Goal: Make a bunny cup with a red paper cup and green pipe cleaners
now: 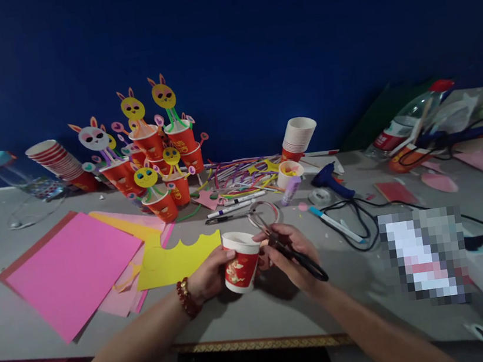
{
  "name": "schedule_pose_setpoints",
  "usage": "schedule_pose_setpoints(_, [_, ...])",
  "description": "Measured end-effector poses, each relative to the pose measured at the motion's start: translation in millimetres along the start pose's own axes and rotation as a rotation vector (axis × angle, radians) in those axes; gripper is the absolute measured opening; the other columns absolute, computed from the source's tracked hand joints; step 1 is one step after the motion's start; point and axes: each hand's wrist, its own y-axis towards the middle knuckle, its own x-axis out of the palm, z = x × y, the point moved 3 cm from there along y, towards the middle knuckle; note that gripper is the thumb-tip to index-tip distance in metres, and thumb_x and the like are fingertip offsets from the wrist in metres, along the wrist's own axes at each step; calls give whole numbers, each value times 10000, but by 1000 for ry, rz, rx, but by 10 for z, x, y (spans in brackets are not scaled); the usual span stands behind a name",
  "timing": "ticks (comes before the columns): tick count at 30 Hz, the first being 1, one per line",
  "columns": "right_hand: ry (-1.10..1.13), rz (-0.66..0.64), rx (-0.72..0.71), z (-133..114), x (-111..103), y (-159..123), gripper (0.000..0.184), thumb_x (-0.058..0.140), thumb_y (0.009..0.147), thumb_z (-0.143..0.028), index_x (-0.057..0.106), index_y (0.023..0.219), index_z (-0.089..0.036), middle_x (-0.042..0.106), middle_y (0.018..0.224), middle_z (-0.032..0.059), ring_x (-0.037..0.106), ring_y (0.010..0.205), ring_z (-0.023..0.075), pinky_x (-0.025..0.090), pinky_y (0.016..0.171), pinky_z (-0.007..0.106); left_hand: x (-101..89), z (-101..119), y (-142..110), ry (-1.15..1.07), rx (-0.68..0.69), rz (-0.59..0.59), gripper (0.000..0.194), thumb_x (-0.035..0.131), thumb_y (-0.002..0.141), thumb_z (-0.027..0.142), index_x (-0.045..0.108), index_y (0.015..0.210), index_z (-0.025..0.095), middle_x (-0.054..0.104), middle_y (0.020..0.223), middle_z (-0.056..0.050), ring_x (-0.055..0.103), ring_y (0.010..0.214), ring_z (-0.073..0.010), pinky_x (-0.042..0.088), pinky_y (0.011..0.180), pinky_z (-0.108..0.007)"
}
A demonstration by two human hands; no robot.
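Note:
My left hand (210,273) is closed around a red paper cup (239,269) with a white rim and gold print, held upright just above the table. In my right hand (291,257) are scissors (306,264) with black handles, their blades pointing up and away from me. The right fingertips also touch the cup's right side near the rim; whether they pinch anything small there is hidden. Behind the cup lies a roll of tape (275,205). A cut yellow paper sheet (180,259) is just left of the cup.
Several rabbit-faced cups (159,206) stand at the back left near a cup stack (59,163). Pink paper (76,274) covers the left side. Pipe cleaners (241,175) lie at the back. To the right are a blue glue gun (331,180), its cord and a plastic bottle (407,123).

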Motion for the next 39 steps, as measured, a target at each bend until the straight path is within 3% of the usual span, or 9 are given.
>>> schedule_pose_setpoints(8, [84,-51,101,-26,15,16,307,675,874,-365,550,1124,-237,719,953,50,612,541,120,552,483,262,-4,-56,-5,-23,-68,-103,454,751,761,370,675,1121,103,755,997,-153,711,883,-283,512,838,-403])
schedule_pose_setpoints(12, [87,-78,134,-24,-31,40,361,688,862,-382,539,1158,-237,696,935,39,597,536,120,515,453,246,52,52,17,61,64,-44,532,726,789,320,592,1287,193,666,1252,-134,647,1099,-299,452,977,-433])
schedule_pose_setpoints(15, [77,-121,134,-52,-52,52,368,677,877,-365,530,1185,-228,690,911,33,602,562,121,514,492,243,146,265,-8,331,313,33,534,702,820,280,555,1333,252,534,1422,-105,474,1320,-307,360,1089,-436])
schedule_pose_setpoints(18, [88,-171,116,-80,-36,45,354,668,889,-341,519,1190,-229,683,871,21,607,606,126,519,529,240,287,449,-90,769,514,78,296,689,843,286,688,1128,205,623,1240,-120,494,1255,-299,321,1105,-408])
schedule_pose_setpoints(22, [88,-178,96,-54,-8,17,332,656,905,-314,519,1199,-241,688,876,17,633,674,139,553,604,260,469,503,-174,1168,473,34,126,633,882,262,735,937,210,689,930,-94,587,943,-254,422,923,-351])
schedule_pose_setpoints(26, [3,-167,50,-36,-21,6,356,653,907,-327,533,1232,-247,707,927,40,677,763,177,580,638,281,561,518,-182,1408,420,6,165,579,904,229,728,975,211,715,894,-79,600,879,-239,432,832,-315])
schedule_pose_setpoints(32, [-183,59,-43,-183,-167,-2,215,570,948,-362,648,1101,-233,736,892,38,660,639,147,555,598,248,396,585,-55,1326,473,177,178,558,928,284,698,996,198,721,981,-69,641,916,-218,468,825,-296])
schedule_pose_setpoints(35, [-156,-11,13,-208,-156,-15,204,546,953,-369,680,950,-215,678,701,4,650,607,145,542,572,225,280,561,14,1228,485,250,198,582,920,345,685,966,182,722,937,-55,647,891,-206,482,828,-297])
schedule_pose_setpoints(39, [-139,-98,63,-164,-113,-9,204,529,951,-356,663,913,-206,650,706,4,655,630,149,550,600,230,210,496,46,1188,518,294,202,593,915,356,684,944,178,725,935,-53,651,892,-200,487,838,-296])
